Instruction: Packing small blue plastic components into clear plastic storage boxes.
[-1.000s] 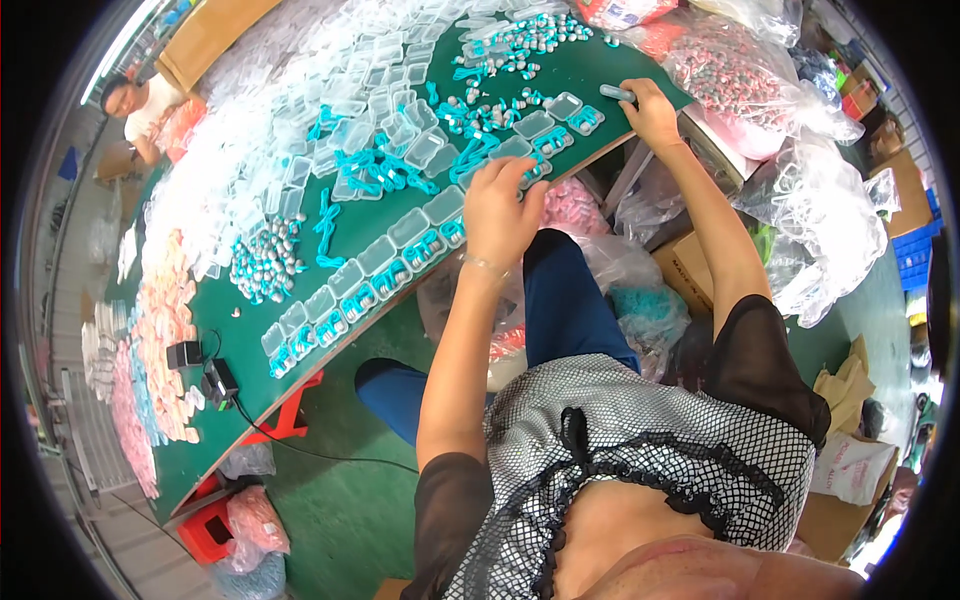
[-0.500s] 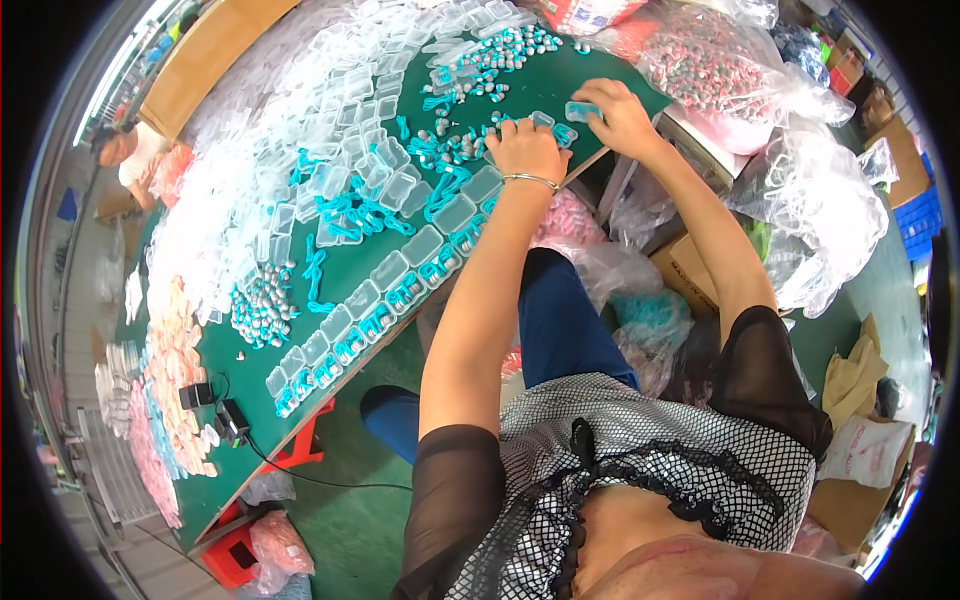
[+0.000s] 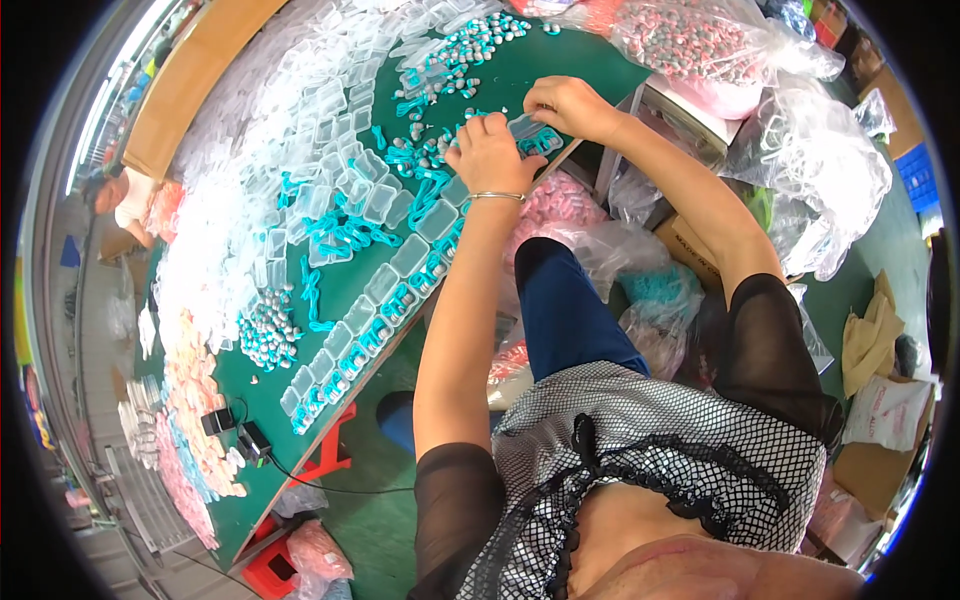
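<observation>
At the table's edge, a small clear plastic box (image 3: 541,146) lies with its lid (image 3: 523,127) raised and a coiled teal cord with grey-and-white ends inside. My right hand (image 3: 568,106) pinches at the lid, fingers bent; the fingertips are partly hidden. My left hand (image 3: 490,158) straddles the box's left end, its thumb against the near edge and its fingers at the far side. Left of it, a row of open clear boxes (image 3: 411,256) runs along the edge, with teal corded pieces (image 3: 397,301) in their near halves.
Loose teal corded pieces (image 3: 345,236) and grey-and-white ends (image 3: 268,332) lie about the green table (image 3: 270,375). A big heap of clear boxes (image 3: 240,150) covers its far side. A black adapter (image 3: 253,440) trails a cable off the edge. Full plastic bags (image 3: 690,45) stand at right.
The closed teal-filled box that my right hand held is out of its fingers. That hand has moved left to a raised lid; my left hand has shifted slightly left.
</observation>
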Motion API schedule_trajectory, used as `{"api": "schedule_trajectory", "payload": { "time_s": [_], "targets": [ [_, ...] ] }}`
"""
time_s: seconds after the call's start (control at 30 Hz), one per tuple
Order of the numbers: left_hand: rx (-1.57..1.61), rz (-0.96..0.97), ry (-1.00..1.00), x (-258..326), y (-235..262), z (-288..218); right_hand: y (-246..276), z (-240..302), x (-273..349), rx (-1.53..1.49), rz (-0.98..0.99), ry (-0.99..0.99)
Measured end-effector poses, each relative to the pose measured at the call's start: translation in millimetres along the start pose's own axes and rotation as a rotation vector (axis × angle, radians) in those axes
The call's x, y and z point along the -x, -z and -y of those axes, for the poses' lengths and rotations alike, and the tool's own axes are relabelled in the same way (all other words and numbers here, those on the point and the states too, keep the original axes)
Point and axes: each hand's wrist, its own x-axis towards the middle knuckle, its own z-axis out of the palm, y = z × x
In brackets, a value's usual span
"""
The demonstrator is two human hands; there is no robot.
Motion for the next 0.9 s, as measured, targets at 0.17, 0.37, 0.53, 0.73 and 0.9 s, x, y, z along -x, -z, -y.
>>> {"api": "schedule_trajectory", "payload": {
  "time_s": [0.17,0.37,0.53,0.73,0.9],
  "targets": [
    [-0.028,-0.015,-0.032,0,-3,6,0,2,17,-0.009,-0.021,0.111],
    [-0.118,0.011,-0.031,1,-2,3,3,3,22,-0.009,0.008,0.045],
    [-0.185,-0.002,-0.066,5,-1,4,5,10,29,0.007,0.019,0.088],
    [-0.151,-0.038,-0.173,1,-4,11,7,14,40,0.057,0.037,0.124],
    [-0.197,-0.064,-0.247,-4,-5,17,2,18,43,0.017,0.006,0.104]
  ]
}}
